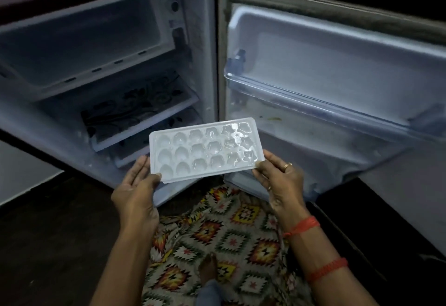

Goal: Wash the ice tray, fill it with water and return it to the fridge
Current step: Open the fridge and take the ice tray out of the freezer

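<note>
Well, hands [136, 185] [278, 180] hold tray [205, 151] (seemingly wet).

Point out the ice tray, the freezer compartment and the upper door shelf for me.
ice tray [205, 150]: head view, a middle cell.
freezer compartment [84, 40]: head view, its inner back wall.
upper door shelf [325, 103]: head view, its clear front rail.

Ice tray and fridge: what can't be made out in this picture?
Head view:
- ice tray: water or ice in the cells, lost in glare.
- left hand and right hand: how they touch its underside, hidden by the tray.
- freezer compartment: contents, too dim and blurred.
- lower shelf: partly behind the tray.
</note>
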A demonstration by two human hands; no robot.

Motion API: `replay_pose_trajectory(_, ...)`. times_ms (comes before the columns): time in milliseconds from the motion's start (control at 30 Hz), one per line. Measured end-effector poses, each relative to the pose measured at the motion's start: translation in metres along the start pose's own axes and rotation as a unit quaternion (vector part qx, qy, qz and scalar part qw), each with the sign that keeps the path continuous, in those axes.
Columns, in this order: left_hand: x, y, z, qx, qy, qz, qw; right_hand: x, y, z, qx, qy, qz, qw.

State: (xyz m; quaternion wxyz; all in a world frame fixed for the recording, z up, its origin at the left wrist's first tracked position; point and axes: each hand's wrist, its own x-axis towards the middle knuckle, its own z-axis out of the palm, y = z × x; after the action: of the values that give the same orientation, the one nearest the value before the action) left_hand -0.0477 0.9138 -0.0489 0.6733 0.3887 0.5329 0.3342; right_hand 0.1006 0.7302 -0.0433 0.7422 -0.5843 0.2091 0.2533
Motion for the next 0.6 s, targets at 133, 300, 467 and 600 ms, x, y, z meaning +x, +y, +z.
replay_pose_trajectory(133, -0.028, -0.025, 0.019, 0.02, -0.038, -0.034, 0.999, -0.008, -0.006, -0.055, 0.04, 0.043, 0.007, 0.998)
replay_pose_trajectory(300, -0.074, -0.05, 0.056, 0.049, -0.101, -0.068, 0.991, -0.019, -0.014, -0.124, 0.084, 0.102, 0.002, 0.991)
replay_pose_trajectory(467, -0.117, -0.075, 0.096, 0.087, -0.177, -0.095, 0.976, -0.032, -0.024, -0.191, 0.131, 0.168, -0.014, 0.977)
replay_pose_trajectory(600, -0.156, -0.098, 0.131, 0.125, -0.244, -0.11, 0.955, -0.045, -0.033, -0.25, 0.172, 0.223, -0.032, 0.959)
